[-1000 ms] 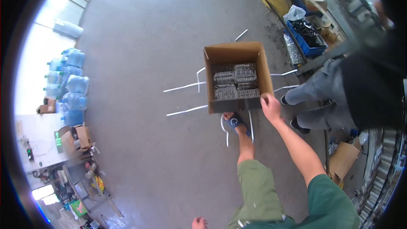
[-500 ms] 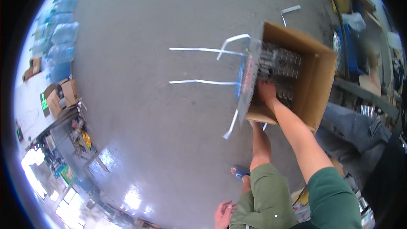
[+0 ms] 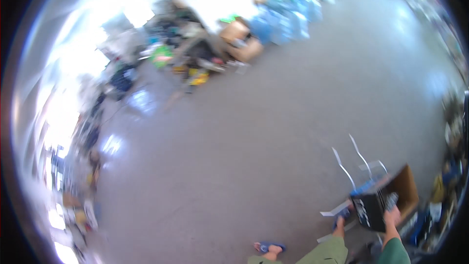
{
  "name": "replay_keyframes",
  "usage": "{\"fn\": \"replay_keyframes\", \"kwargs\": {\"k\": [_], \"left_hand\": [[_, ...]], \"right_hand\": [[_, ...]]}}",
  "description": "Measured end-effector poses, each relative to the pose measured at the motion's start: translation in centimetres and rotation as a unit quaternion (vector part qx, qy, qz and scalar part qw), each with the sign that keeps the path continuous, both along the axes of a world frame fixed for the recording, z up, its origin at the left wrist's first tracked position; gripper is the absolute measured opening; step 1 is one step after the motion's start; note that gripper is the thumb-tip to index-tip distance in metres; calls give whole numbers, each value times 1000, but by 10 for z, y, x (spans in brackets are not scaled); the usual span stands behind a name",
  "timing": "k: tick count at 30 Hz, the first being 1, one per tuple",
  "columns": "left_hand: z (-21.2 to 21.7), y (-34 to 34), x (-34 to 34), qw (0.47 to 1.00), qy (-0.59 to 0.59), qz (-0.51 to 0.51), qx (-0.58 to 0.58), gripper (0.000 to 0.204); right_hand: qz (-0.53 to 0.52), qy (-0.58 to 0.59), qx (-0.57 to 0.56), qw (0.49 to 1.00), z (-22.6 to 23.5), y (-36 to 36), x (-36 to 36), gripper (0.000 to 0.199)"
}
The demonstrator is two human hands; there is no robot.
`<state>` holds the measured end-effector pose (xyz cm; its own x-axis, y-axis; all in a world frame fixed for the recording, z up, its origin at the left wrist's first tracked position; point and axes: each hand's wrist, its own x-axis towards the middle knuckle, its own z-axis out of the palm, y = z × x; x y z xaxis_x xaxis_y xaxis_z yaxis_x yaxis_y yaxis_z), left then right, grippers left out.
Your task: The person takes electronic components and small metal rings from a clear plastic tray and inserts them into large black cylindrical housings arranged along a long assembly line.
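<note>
- So my right hand (image 3: pixel 392 216) is at the mouth of the cardboard box (image 3: pixel 370 213), with a greyish clear plastic piece (image 3: pixel 392 199) right by my fingertips. It's blurry, so I can't tell if I'm gripping that, the rim, or neither.
- Can't tell what my left hand is doing, it's out of the view.
- The box is down at the lower right, tilted, black side with white print toward me, bare brown inside showing at the far end.
- White strips (image 3: pixel 334 212) lie around it on the grey floor (image 3: pixel 220 156).
- My feet are in blue sandals (image 3: pixel 266 247), one close beside the box, the other well off to the left.
- Across the room: big blue bottles (image 3: pixel 281 27) next to some open cartons (image 3: pixel 237 36).
</note>
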<state>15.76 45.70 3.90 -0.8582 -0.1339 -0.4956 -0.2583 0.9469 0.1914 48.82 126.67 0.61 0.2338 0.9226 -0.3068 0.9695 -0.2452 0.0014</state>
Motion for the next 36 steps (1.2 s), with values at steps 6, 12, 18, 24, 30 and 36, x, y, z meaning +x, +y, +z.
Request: {"fn": "replay_keyframes", "kwargs": {"k": [6,12,18,24,30,36], "left_hand": [[55,-167,-39,842,28,475,255,42],[121,-284,-160,654,83,575,485,29],[135,-520,-247,639,165,557,505,32],[166,-723,-284,590,267,642,410,34],[240,-833,-308,364,434,673,476,29],[272,-1000,-359,194,527,688,459,28]], "right_hand": [[116,164,121,972,19,-87,-100,39],[476,297,-228,796,-47,-389,-482,50],[667,379,-252,589,28,-841,-827,37],[764,350,-265,474,201,-1230,-947,39],[807,19,-540,238,309,-1582,-955,43],[790,-157,-585,-95,256,-1851,-926,56]]}}
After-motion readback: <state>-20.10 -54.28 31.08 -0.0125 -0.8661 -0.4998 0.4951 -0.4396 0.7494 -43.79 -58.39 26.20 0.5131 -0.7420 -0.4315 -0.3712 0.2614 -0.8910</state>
